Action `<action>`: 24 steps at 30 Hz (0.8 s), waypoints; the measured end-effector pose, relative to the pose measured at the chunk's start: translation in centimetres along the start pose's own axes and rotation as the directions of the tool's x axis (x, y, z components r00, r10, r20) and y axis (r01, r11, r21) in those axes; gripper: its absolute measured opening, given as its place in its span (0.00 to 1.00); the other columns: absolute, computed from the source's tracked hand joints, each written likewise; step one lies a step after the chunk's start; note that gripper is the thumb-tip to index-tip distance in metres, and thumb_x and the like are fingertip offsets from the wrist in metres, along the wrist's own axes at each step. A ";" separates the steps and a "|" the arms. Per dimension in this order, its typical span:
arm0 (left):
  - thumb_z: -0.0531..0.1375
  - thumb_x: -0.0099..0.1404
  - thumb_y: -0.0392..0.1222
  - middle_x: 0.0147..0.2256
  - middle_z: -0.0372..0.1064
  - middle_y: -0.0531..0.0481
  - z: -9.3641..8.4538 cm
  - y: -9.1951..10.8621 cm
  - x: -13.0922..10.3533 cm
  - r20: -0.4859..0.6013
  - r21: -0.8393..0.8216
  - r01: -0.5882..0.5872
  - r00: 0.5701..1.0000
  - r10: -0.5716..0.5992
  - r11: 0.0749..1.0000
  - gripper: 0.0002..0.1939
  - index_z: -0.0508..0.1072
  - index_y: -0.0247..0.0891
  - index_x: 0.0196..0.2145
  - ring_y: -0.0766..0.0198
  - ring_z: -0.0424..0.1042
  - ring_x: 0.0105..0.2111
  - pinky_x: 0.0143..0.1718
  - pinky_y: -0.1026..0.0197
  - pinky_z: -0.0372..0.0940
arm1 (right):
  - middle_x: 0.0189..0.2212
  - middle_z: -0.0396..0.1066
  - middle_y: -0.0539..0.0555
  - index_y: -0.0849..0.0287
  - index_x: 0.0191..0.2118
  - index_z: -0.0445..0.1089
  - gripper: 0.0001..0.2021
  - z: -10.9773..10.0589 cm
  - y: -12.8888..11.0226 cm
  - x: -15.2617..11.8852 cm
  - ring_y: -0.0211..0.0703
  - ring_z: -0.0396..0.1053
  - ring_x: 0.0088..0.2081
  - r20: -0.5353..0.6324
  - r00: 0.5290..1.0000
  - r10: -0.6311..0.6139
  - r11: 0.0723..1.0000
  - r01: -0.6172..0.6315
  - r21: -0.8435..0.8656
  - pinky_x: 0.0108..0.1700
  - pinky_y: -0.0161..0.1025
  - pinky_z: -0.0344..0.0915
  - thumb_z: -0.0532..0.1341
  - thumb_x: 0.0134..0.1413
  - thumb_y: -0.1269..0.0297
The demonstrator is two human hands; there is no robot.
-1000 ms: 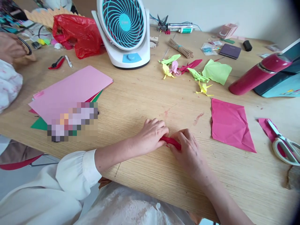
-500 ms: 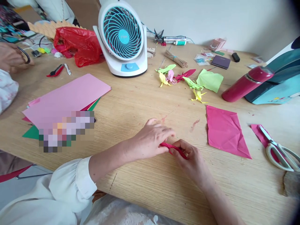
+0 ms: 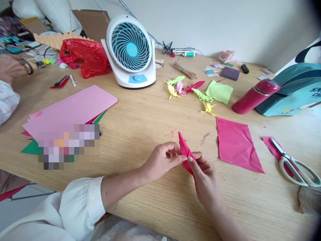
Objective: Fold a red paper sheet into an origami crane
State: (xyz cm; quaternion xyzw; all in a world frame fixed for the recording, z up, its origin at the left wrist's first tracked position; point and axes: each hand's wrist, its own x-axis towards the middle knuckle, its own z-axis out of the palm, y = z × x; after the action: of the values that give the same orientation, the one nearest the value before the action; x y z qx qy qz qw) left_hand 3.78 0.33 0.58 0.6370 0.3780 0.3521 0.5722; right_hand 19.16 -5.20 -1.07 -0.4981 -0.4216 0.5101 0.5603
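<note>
Fingers of both hands pinch a folded red paper piece [image 3: 185, 151] just below the middle of the frame, lifted a little off the wooden table [image 3: 155, 110]. The left hand [image 3: 160, 160] closes thumb and forefinger on the piece's left edge, its other fingers curled loosely; the right hand [image 3: 204, 175] grips the lower right part between thumb and fingertips. The piece is narrow and pointed, its tip aimed up and slightly left. Right of the hands a creased pink sheet [image 3: 235, 144] lies flat, and further right scissors [image 3: 293, 164] rest on a pink scrap [image 3: 272, 149] near the frame's edge. At middle left a stack of coloured paper [image 3: 72, 110] sits with a pink sheet on top, part of it blurred out. Above centre stands a white fan [image 3: 131, 52] with a teal grille, a red plastic bag [image 3: 84, 55] just to its left. Small folded paper figures [image 3: 193, 92] in yellow, green, pink and red are scattered right of the fan, beside a light green sheet [image 3: 219, 92]. A red flask [image 3: 254, 97] lies on its side at the right, touching a teal bag [image 3: 293, 90]. At the far left edge another person's hand [image 3: 11, 67] rests on the table.
</note>
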 end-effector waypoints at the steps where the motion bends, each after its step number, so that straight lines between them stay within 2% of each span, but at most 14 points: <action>1: 0.64 0.65 0.48 0.29 0.70 0.51 0.1 -0.1 0.0 -0.021 -0.002 0.003 1.000 -0.004 1.000 0.12 0.73 0.35 0.31 0.67 0.67 0.29 0.31 0.64 0.61 | 0.28 0.70 0.51 0.56 0.32 0.72 0.11 0.0 0.0 0.0 0.39 0.64 0.30 -0.006 1.000 0.007 1.000 -0.007 -0.009 0.34 0.35 0.64 0.65 0.59 0.54; 4: 0.65 0.62 0.45 0.28 0.69 0.53 0.1 0.0 0.1 -0.117 0.064 -0.017 0.993 0.024 0.998 0.10 0.72 0.36 0.29 0.68 0.65 0.28 0.31 0.65 0.61 | 0.25 0.69 0.50 0.57 0.30 0.73 0.13 0.1 -0.3 -0.1 0.39 0.63 0.28 0.022 1.000 0.009 0.999 -0.008 -0.052 0.33 0.35 0.62 0.64 0.59 0.54; 6: 0.65 0.62 0.44 0.29 0.69 0.52 -0.1 0.2 0.0 -0.139 0.080 -0.032 0.989 0.043 0.996 0.09 0.72 0.36 0.29 0.67 0.66 0.29 0.32 0.64 0.62 | 0.25 0.69 0.49 0.57 0.30 0.73 0.13 0.3 -0.5 -0.2 0.39 0.64 0.29 0.070 0.998 0.006 0.998 -0.001 -0.066 0.35 0.36 0.62 0.63 0.61 0.54; 10: 0.64 0.63 0.46 0.30 0.70 0.52 -0.4 0.3 0.1 -0.012 -0.068 0.037 0.999 -0.038 0.997 0.10 0.74 0.36 0.33 0.67 0.68 0.30 0.33 0.65 0.64 | 0.25 0.70 0.49 0.56 0.30 0.73 0.13 0.5 -0.4 -0.4 0.40 0.65 0.30 0.114 0.993 0.024 0.997 -0.015 -0.074 0.37 0.37 0.63 0.63 0.61 0.54; 14: 0.67 0.61 0.47 0.25 0.66 0.56 -1.1 0.0 0.4 0.083 -0.149 0.152 0.987 -0.141 0.977 0.13 0.75 0.35 0.38 0.70 0.64 0.25 0.28 0.67 0.59 | 0.24 0.66 0.49 0.57 0.29 0.71 0.12 0.4 0.0 -0.5 0.39 0.60 0.29 0.132 0.990 0.050 0.992 -0.034 -0.120 0.35 0.36 0.60 0.64 0.60 0.55; 18: 0.67 0.60 0.50 0.27 0.70 0.53 -1.6 -0.4 0.6 0.220 -0.201 0.231 0.958 -0.186 0.952 0.15 0.77 0.33 0.34 0.69 0.66 0.27 0.31 0.66 0.60 | 0.24 0.63 0.48 0.58 0.27 0.69 0.14 0.3 0.2 -0.5 0.39 0.59 0.30 0.172 0.982 0.077 0.981 -0.045 -0.187 0.34 0.35 0.58 0.63 0.61 0.56; 20: 0.68 0.59 0.50 0.29 0.71 0.51 -1.7 -0.5 0.5 0.205 -0.165 0.204 0.964 -0.169 0.965 0.15 0.77 0.33 0.31 0.68 0.67 0.29 0.31 0.66 0.60 | 0.25 0.64 0.49 0.59 0.28 0.70 0.14 0.3 0.2 -0.5 0.39 0.60 0.30 0.179 0.980 0.086 0.973 -0.044 -0.225 0.33 0.35 0.57 0.62 0.61 0.56; 24: 0.66 0.60 0.42 0.31 0.68 0.52 -1.5 -0.3 0.2 0.057 0.060 0.053 0.997 -0.056 0.997 0.09 0.75 0.33 0.26 0.69 0.65 0.28 0.29 0.66 0.58 | 0.25 0.64 0.49 0.59 0.30 0.71 0.13 -0.1 0.1 -0.5 0.39 0.61 0.30 0.207 0.973 0.099 0.961 -0.039 -0.275 0.33 0.35 0.58 0.62 0.62 0.57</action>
State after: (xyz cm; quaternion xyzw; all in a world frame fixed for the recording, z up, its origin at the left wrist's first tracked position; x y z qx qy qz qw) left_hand 2.54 1.20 0.47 0.6529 0.3883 0.3062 0.5738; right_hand 19.15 -5.67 -1.16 -0.5250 -0.5283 0.5191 0.4192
